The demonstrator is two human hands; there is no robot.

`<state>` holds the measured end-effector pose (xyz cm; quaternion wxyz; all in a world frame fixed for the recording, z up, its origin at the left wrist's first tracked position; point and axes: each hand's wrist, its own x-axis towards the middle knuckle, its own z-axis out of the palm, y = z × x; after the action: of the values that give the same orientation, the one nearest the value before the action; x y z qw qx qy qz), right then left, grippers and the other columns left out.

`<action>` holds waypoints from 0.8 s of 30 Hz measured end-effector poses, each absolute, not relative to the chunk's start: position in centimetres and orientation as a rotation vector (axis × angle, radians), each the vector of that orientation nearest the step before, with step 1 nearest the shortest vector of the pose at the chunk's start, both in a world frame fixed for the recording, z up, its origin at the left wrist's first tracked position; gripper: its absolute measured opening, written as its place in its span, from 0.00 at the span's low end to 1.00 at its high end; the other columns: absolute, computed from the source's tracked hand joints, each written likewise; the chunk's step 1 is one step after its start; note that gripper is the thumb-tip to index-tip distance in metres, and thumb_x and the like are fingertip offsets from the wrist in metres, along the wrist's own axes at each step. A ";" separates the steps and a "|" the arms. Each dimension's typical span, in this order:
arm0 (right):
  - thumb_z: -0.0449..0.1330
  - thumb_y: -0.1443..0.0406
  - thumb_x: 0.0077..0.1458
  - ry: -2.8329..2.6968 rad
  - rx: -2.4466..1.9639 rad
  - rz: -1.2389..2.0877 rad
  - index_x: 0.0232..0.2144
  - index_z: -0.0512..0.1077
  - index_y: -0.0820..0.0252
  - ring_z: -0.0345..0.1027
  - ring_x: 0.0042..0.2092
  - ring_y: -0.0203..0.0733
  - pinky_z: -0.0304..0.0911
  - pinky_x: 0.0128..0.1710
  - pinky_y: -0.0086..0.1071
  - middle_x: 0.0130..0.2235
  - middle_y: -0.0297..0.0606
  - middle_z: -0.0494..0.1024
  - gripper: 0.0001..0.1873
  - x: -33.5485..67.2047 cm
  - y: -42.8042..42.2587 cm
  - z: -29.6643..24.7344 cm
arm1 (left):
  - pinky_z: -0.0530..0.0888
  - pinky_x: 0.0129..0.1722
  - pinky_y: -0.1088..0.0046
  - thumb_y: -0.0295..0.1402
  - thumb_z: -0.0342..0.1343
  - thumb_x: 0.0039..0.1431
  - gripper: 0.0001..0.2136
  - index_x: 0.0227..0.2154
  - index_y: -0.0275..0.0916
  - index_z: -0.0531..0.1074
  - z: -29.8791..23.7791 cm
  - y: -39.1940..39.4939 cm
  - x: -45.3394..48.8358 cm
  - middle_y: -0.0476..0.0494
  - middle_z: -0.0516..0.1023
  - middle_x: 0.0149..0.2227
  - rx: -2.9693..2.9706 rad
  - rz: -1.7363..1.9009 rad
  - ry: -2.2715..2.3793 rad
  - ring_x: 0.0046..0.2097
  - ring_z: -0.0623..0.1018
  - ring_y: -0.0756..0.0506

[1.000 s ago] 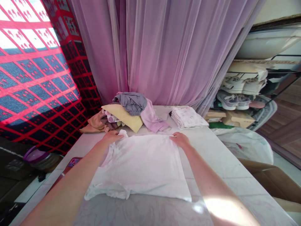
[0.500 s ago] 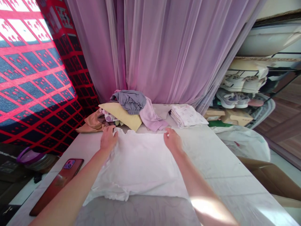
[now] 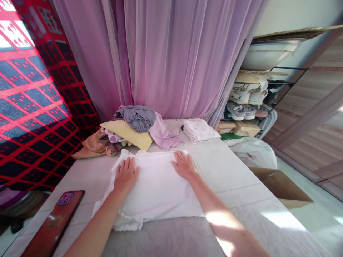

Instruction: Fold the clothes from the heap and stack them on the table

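Rests left hand (image 3: 125,175) and right hand (image 3: 184,167) spread on light-looking, limp white garment (image 3: 158,189), best gripped along 12 o'clock edge.

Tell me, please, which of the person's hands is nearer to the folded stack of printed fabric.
Right. The right hand lies on the white garment, in front of the folded stack and slightly left of it; the left hand rests on the garment farther to the left.

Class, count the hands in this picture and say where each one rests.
2. The left hand lies palm down on the left part of the white garment; the right hand lies palm down near its far right corner. Neither is hidden.
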<state>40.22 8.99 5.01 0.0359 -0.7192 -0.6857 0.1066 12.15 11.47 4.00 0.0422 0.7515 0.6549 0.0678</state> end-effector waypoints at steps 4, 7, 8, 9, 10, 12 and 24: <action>0.38 0.54 0.65 -2.061 -2.281 0.297 0.66 0.48 0.61 0.34 0.69 0.46 0.33 0.65 0.52 0.69 0.42 0.44 0.32 41.9 8.8 5.4 | 0.52 0.64 0.53 0.44 0.38 0.64 0.29 0.64 0.33 0.54 4.7 11.1 12.7 0.35 0.51 0.68 2.296 0.184 2.021 0.67 0.52 0.34; 0.38 0.54 0.65 -2.036 -2.320 0.328 0.66 0.49 0.62 0.34 0.69 0.47 0.31 0.64 0.53 0.69 0.43 0.44 0.31 40.1 8.8 6.0 | 0.51 0.64 0.52 0.42 0.37 0.65 0.28 0.64 0.35 0.55 4.8 10.8 12.8 0.37 0.51 0.68 2.347 0.174 1.986 0.67 0.53 0.36; 0.38 0.54 0.65 -2.040 -2.303 0.334 0.66 0.49 0.62 0.35 0.69 0.47 0.31 0.64 0.54 0.69 0.44 0.44 0.31 39.2 8.8 6.1 | 0.51 0.64 0.52 0.42 0.36 0.65 0.27 0.64 0.35 0.55 4.9 10.7 12.8 0.38 0.52 0.68 2.362 0.179 1.974 0.67 0.54 0.36; 0.38 0.54 0.65 -2.058 -2.262 0.336 0.65 0.49 0.62 0.35 0.69 0.47 0.31 0.64 0.54 0.69 0.44 0.44 0.31 38.2 8.8 6.2 | 0.51 0.64 0.51 0.41 0.36 0.66 0.27 0.64 0.35 0.56 4.9 10.7 12.8 0.38 0.53 0.67 2.369 0.183 1.970 0.67 0.54 0.37; 0.37 0.54 0.65 -2.088 -2.201 0.336 0.65 0.51 0.62 0.36 0.68 0.47 0.31 0.64 0.54 0.69 0.44 0.45 0.31 37.4 8.9 6.2 | 0.51 0.64 0.51 0.41 0.36 0.66 0.27 0.64 0.35 0.56 5.0 10.6 12.9 0.38 0.54 0.67 2.366 0.186 1.980 0.67 0.55 0.37; 0.38 0.55 0.65 -2.120 -2.100 0.311 0.63 0.55 0.59 0.40 0.68 0.45 0.33 0.64 0.50 0.68 0.42 0.50 0.29 36.3 9.1 6.3 | 0.52 0.63 0.51 0.42 0.37 0.66 0.27 0.64 0.35 0.56 5.1 10.6 13.0 0.37 0.54 0.67 2.331 0.171 2.032 0.67 0.55 0.36; 0.55 0.60 0.57 -1.558 -2.455 0.257 0.40 0.74 0.59 0.65 0.53 0.51 0.58 0.48 0.38 0.48 0.46 0.75 0.13 44.9 12.8 7.8 | 0.52 0.61 0.45 0.43 0.39 0.66 0.23 0.62 0.50 0.59 5.5 11.1 13.7 0.40 0.47 0.69 2.279 0.044 2.086 0.67 0.52 0.36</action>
<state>44.86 12.81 7.84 0.1113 -0.8358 -0.5305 0.0876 13.66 11.09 5.47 0.0257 0.7374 0.6749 0.0144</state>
